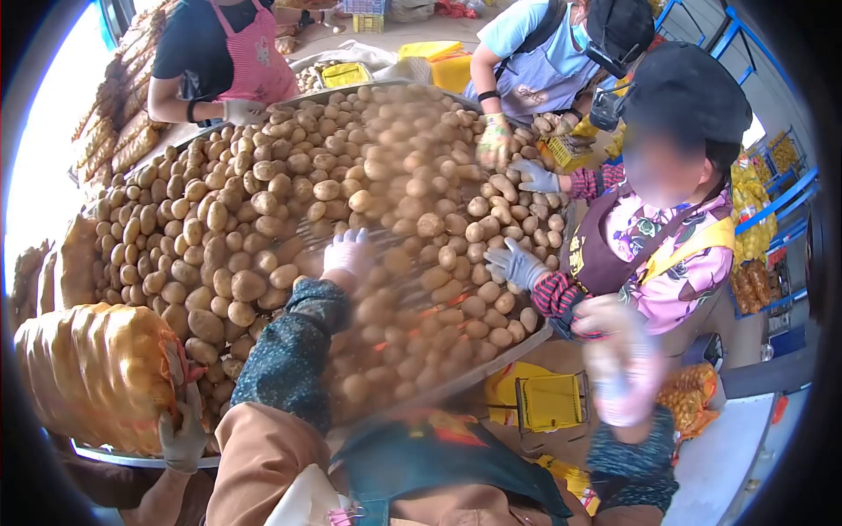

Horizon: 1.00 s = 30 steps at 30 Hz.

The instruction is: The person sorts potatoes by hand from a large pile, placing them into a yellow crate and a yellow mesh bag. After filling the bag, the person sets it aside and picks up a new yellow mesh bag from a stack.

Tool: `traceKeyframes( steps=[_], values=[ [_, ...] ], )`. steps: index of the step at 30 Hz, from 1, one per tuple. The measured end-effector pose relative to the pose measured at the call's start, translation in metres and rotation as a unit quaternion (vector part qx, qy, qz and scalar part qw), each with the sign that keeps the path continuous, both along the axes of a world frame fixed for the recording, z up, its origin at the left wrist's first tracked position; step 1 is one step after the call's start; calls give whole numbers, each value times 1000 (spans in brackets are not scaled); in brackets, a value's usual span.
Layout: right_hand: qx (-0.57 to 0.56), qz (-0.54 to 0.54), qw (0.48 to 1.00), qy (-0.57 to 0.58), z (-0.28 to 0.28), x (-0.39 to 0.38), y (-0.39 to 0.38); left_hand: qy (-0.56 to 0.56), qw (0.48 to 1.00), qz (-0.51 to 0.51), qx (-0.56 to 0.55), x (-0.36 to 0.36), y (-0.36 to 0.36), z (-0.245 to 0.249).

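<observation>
My left hand (349,254), in a pale glove below a dark teal patterned sleeve, reaches over the sorting table among the potatoes (326,190). Its fingers are stretched out beside a bare strip of slatted surface, and nothing shows in its grasp. My right hand (623,361), also gloved, is raised off to the right, outside the table's rim (517,352). Motion smears it, so its fingers and anything in them cannot be made out. A blurry smudge hides part of the potatoes in the middle.
Gloved hands (517,263) of a co-worker lie on the potatoes at right; two more people stand along the far side. At lower left, another person's gloved hand (182,438) touches a full mesh sack (96,381). A yellow crate (551,401) stands below the table's edge.
</observation>
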State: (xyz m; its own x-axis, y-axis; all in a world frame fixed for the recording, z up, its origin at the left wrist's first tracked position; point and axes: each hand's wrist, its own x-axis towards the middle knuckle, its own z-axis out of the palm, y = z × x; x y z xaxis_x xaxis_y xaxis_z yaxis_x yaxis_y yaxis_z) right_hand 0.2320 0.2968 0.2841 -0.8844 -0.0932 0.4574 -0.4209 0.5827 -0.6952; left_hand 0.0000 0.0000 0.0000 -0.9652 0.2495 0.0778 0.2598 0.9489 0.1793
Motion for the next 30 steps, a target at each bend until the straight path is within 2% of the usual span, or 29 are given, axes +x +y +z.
traceKeyframes(
  steps=[1, 2, 4, 5, 8, 9, 10, 11, 12, 13, 14, 16, 17, 18, 20, 21, 22, 23, 24, 25, 26, 27, 28, 29, 30],
  values=[
    [-47, 11, 995, -83, -27, -6, -8, 2, 999, -5, -43, -14, 0, -31],
    [-55, -3, 983, -176, -65, -8, -5, -28, 998, -23, -56, -20, 4, -35],
    [-202, -20, 937, -284, -134, -16, -20, -88, 991, -61, -84, -31, 13, -24],
    [-179, -6, 937, -298, -152, -24, -28, -118, 985, -80, -100, -33, 14, -19],
    [-102, 30, 941, -322, -211, -56, -46, -157, 986, -37, 33, -26, 4, 9],
    [-76, 31, 944, -319, -218, -71, -55, -143, 981, -3, 132, -24, -1, 1],
    [-50, 34, 948, -314, -222, -88, -65, -220, 909, 39, 351, -22, -3, -3],
    [-16, 32, 944, -327, -227, -107, -74, -282, 782, 81, 549, -19, -5, -7],
    [17, 31, 940, -339, -234, -128, -83, -326, 609, 120, 713, -18, -8, -10],
    [111, 19, 940, -321, -249, -146, -91, -365, 500, 157, 769, -16, -9, -9],
    [204, 10, 932, -300, -262, -164, -98, -396, 416, 167, 801, -10, -10, 2],
    [301, 9, 889, -346, -274, -197, -120, -443, 241, 181, 844, 8, -13, 41],
    [349, 8, 863, -365, -277, -209, -130, -466, 210, 202, 835, 12, -16, 49],
    [368, 14, 854, -369, -280, -216, -138, -464, 209, 201, 837, 12, -20, 34],
    [405, 24, 832, -379, -285, -225, -150, -458, 262, 193, 827, 14, -26, 29],
    [410, 41, 819, -399, -286, -234, -151, -436, 306, 205, 821, 18, -27, 29],
    [342, 37, 856, -385, -291, -232, -147, -414, 349, 215, 813, 20, -28, 30],
    [271, 30, 889, -369, -300, -230, -138, -392, 391, 223, 802, 23, -28, 34],
    [198, 21, 915, -351, -307, -226, -129, -393, 404, 243, 789, 28, -27, 48],
    [-22, 0, 891, -453, -314, -220, -121, -395, 415, 262, 777, 34, -26, 65],
    [-218, 22, 845, -489, -311, -211, -112, -393, 425, 280, 766, 38, -23, 73],
    [-406, 44, 762, -502, -300, -199, -104, -391, 414, 285, 771, 39, -19, 66],
    [-577, 62, 647, -495, -290, -187, -100, -397, 425, 283, 762, 40, -16, 59],
    [-605, 80, 625, -486, -281, -175, -101, -406, 438, 281, 751, 43, -13, 53],
    [-548, 73, 683, -477, -272, -165, -103, -417, 453, 276, 738, 49, -8, 53]
  ],
)
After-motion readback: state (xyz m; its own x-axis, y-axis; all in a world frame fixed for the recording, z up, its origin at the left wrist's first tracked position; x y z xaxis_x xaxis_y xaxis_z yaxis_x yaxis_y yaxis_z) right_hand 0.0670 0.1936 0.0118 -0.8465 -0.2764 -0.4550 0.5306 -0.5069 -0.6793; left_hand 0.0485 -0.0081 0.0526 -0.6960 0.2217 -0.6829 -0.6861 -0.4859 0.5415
